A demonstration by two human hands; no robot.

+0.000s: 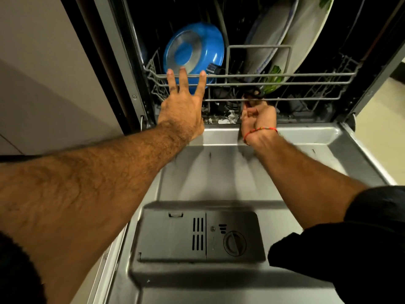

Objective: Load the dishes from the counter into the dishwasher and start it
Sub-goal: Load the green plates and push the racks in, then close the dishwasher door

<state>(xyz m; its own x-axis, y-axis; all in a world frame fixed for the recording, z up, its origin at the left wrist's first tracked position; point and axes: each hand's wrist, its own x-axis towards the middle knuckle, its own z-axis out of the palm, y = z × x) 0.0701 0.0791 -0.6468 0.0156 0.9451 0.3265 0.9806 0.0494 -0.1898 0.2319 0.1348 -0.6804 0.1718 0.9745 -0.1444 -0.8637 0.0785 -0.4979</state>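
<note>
While the dishwasher door (219,167) lies flat and bare beneath your arms, your left hand (182,110) spreads released against the lower rack's front rail (285,75), before the blue pan (195,53); your right hand (258,119) curls clenched at the rack's bottom edge, plates (271,34) standing behind.

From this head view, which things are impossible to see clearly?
- Right hand: blurred; its grip on the rack is unclear.
- Large plates: tops cut off by the upper edge.
- Dark items low in the rack: hidden in shadow.
- Counter and control panel: out of view.
</note>
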